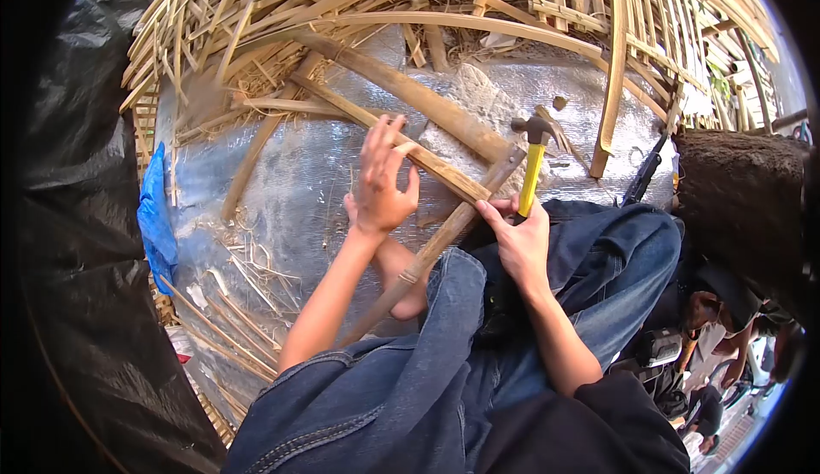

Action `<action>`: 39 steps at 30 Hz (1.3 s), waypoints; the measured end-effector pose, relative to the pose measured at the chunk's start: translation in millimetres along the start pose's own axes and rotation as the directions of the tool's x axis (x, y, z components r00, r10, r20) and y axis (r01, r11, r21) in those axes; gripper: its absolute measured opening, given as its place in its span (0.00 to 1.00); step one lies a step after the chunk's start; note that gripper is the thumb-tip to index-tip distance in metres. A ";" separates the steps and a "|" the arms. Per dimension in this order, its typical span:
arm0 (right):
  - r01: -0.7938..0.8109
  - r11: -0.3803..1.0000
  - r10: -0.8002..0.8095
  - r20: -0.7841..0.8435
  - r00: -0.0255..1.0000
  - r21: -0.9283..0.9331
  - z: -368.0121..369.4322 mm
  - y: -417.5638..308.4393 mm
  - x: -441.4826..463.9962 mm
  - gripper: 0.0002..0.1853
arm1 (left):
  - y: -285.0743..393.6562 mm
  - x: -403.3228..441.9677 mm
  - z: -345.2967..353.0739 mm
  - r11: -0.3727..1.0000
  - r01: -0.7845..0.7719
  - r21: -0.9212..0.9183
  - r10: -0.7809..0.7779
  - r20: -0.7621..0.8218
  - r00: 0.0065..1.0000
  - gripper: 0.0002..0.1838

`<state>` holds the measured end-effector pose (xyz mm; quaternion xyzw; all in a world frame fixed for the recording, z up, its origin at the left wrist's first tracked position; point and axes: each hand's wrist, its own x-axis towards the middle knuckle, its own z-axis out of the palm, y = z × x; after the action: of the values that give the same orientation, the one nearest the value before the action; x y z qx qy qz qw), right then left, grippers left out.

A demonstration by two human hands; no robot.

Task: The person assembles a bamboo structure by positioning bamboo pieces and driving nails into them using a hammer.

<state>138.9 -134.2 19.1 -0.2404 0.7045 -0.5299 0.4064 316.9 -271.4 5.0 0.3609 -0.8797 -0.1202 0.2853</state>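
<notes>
My left hand (383, 185) is raised with its fingers apart, beside or lightly against a long split bamboo piece (444, 172). My right hand (523, 243) is closed around the lower handle of a claw hammer (531, 166), which has a yellow grip and a dark metal head pointing up and away. The right thumb rests at the near end of the split bamboo piece. That end meets a second bamboo length (440, 239), which slants across my lap and bare foot. Whether the two are joined cannot be made out.
A thicker bamboo pole (410, 98) lies beyond my hands near a rough stone block (474, 94). Bamboo strips (384, 20) pile up at the back. A silvery sheet (282, 166) covers the floor. A dark log (743, 192) stands right; people sit at lower right.
</notes>
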 end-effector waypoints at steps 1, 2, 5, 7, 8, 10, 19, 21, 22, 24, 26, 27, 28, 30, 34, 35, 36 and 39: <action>-0.004 1.000 0.004 0.002 1.000 0.001 0.4 -1.3 -0.1 0.21 | 11.4 -0.8 -5.5 0.995 0.092 -0.044 -0.095 -0.069 0.993 0.16; -0.010 1.000 0.010 0.005 1.000 0.002 1.2 -1.9 -0.2 0.21 | 20.5 -4.7 -8.8 0.979 0.182 -0.094 -0.193 -0.132 0.972 0.16; -0.011 1.000 0.011 -0.014 1.000 -0.006 1.5 -5.3 -0.2 0.20 | 59.5 -17.9 -15.3 0.933 0.356 -0.048 -0.359 -0.091 0.929 0.15; -0.008 1.000 0.008 -0.015 1.000 -0.022 2.4 -7.5 0.1 0.20 | 69.7 -24.1 -8.6 0.883 0.468 -0.013 -0.468 -0.043 0.882 0.15; 0.003 1.000 -0.003 -0.017 1.000 -0.018 2.6 -7.7 0.2 0.20 | 66.9 -28.9 -0.1 0.883 0.469 -0.013 -0.469 -0.041 0.882 0.15; 0.008 1.000 -0.009 -0.025 1.000 -0.017 2.8 -7.2 0.0 0.19 | 63.0 -32.4 16.0 0.572 0.658 -0.490 -0.684 0.159 0.712 0.16; 0.008 1.000 -0.008 -0.016 1.000 0.022 1.0 0.0 1.8 0.19 | 55.7 -20.5 24.8 0.125 0.510 -0.851 -0.767 0.243 0.594 0.30; -0.001 1.000 0.001 -0.015 1.000 0.024 0.7 2.2 2.4 0.19 | 58.1 -19.7 24.3 0.000 0.484 -0.875 -0.781 0.302 0.546 0.30; -0.005 1.000 0.006 -0.009 1.000 0.030 0.8 3.5 3.0 0.20 | 60.8 -17.0 22.0 -0.118 0.447 -0.887 -0.789 0.357 0.501 0.30; -0.013 1.000 0.013 -0.007 1.000 0.026 0.0 5.3 3.7 0.20 | 61.0 -14.7 21.5 -0.169 0.448 -0.878 -0.790 0.393 0.471 0.29; -0.005 1.000 0.005 0.002 1.000 0.017 -0.8 5.6 4.2 0.21 | 54.5 -16.0 23.4 -0.139 0.461 -0.877 -0.745 0.399 0.535 0.29; -0.005 1.000 0.005 0.001 1.000 0.016 -1.4 5.5 4.6 0.21 | 52.1 -16.6 23.2 -0.140 0.461 -0.876 -0.744 0.400 0.535 0.29; -0.028 0.999 0.027 0.026 0.999 0.026 -2.3 5.5 4.9 0.22 | 51.3 -15.5 21.5 -0.126 0.473 -0.872 -0.733 0.403 0.548 0.28; -0.052 0.998 0.050 0.050 0.998 0.036 -3.4 3.3 5.0 0.22 | 49.3 -14.0 19.8 -0.113 0.486 -0.867 -0.720 0.408 0.561 0.28; -0.066 0.992 0.060 0.065 0.996 0.105 -2.7 -0.7 3.9 0.23 | 48.4 -10.4 20.2 -0.110 0.485 -0.868 -0.704 0.412 0.578 0.27; -0.058 0.989 0.051 0.057 0.997 0.135 -2.5 -0.4 4.0 0.23 | 49.1 -9.6 20.6 -0.124 0.478 -0.870 -0.702 0.417 0.578 0.27; -0.058 0.989 0.051 0.057 0.997 0.135 -2.9 -1.2 4.0 0.23 | 50.5 -9.4 21.1 -0.124 0.477 -0.870 -0.701 0.417 0.578 0.27; -0.073 0.993 0.068 0.056 0.996 0.097 -4.6 -6.3 3.6 0.24 | 53.1 -10.2 22.4 -0.175 0.443 -0.879 -0.712 0.424 0.560 0.24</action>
<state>132.6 -136.5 24.3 -0.2088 0.6743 -0.5432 0.4546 279.5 -226.4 4.9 0.4672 -0.2868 -0.7088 0.4439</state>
